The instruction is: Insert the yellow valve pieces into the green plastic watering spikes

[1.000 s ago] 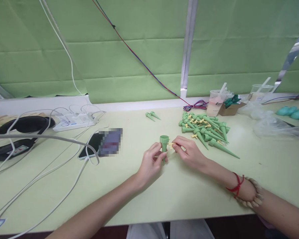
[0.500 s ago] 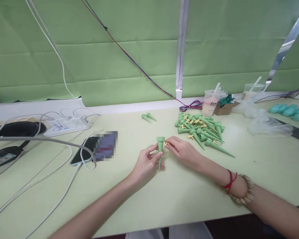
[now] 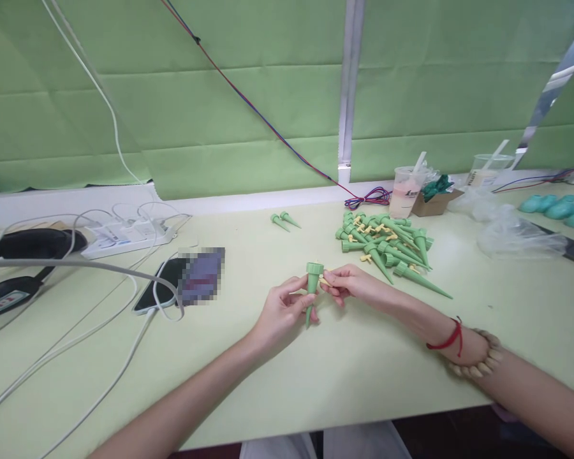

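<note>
My left hand is closed around a green plastic watering spike, held upright above the table with its tip pointing down. My right hand pinches a small yellow valve at the side of the spike, just under the wide cap. Fingers cover part of the valve, so how far it sits in the spike cannot be made out. Beyond my right hand lies a pile of similar green spikes, several with yellow valves. Two thin green spikes lie apart, farther back.
At left are a phone, white cables and a power strip. Drink cups, a small cardboard box, clear plastic bags and teal objects stand at back right. The table's front edge runs near my lap.
My right hand has turned, its fingers now curled lower beside the spike, with the yellow valve still pinched. The spike in my left hand has shifted slightly right.
</note>
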{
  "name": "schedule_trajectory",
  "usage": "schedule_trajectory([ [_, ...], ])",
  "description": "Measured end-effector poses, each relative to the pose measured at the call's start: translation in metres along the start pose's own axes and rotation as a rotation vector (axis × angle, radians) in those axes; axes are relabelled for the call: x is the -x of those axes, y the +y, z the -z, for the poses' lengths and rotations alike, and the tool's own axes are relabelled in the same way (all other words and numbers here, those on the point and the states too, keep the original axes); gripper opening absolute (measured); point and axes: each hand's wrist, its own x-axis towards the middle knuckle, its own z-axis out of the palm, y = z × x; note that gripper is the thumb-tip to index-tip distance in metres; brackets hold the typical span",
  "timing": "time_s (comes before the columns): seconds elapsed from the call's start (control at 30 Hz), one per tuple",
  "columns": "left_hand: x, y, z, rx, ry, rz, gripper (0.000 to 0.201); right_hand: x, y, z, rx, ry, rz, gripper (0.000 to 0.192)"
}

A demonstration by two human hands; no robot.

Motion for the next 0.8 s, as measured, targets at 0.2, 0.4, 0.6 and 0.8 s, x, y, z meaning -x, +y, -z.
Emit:
schedule_trajectory([
  [0.2, -0.002, 0.002, 0.005, 0.113, 0.085, 0.122, 0.042, 0.003, -0.003, 0.003, 0.527, 0.317, 0.289, 0.031],
  [0.4, -0.003, 0.001, 0.011, 0.121, 0.071, 0.144, 0.039, 0.003, 0.0, 0.012, 1.116, 0.32, 0.611, 0.027],
  [0.6, 0.004, 0.006, -0.001, 0.071, 0.032, 0.105, 0.033, 0.003, 0.005, 0.004, 0.97, 0.258, 0.538, 0.025],
  [0.8, 0.004, 0.01, 0.0, -0.021, -0.01, 0.036, 0.023, 0.004, 0.003, -0.007, 0.528, 0.259, 0.426, 0.026],
])
